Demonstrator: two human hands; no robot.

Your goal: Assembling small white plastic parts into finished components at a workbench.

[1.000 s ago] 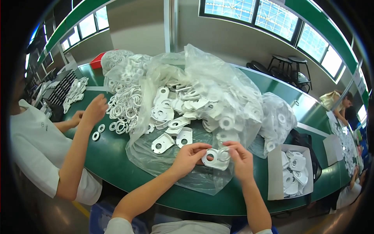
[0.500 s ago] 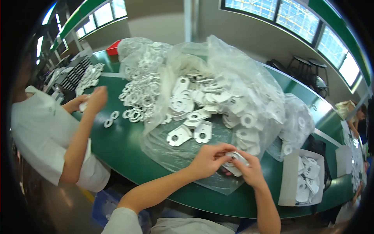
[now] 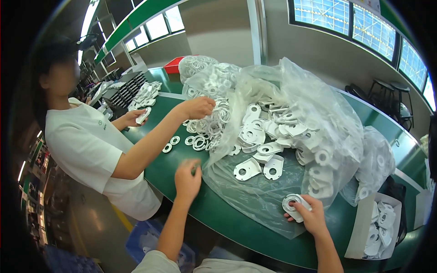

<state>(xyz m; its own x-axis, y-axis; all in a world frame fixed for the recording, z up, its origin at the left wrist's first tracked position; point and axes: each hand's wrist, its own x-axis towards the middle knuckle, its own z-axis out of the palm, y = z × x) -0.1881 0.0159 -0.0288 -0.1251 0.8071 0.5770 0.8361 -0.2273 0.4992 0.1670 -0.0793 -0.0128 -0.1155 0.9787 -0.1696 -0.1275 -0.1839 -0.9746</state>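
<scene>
My right hand (image 3: 313, 215) grips a white plastic cover (image 3: 291, 199) with a round hole and a ring-shaped rim, my thumb lying across it, above the front edge of the clear plastic bag. My left hand (image 3: 188, 178) is raised over the table's front edge, left of the bag and apart from the cover; motion smears its fingers. Nearest to it are two loose white rings (image 3: 171, 144) and a pile of white rings (image 3: 207, 132). Similar white covers (image 3: 259, 164) lie on and spill out of the large clear bag (image 3: 255, 204).
At my left a co-worker holds a white part (image 3: 143, 116) in one hand, the other arm (image 3: 150, 143) stretched over the rings. A carton (image 3: 359, 227) of white covers stands at right, beside another filled bag (image 3: 375, 159). A blue bin (image 3: 139, 239) sits below the table (image 3: 214, 204).
My left hand has let go of the white cover and moved left; my right hand keeps it. The view has turned left. The co-worker's arm now reaches toward the rings.
</scene>
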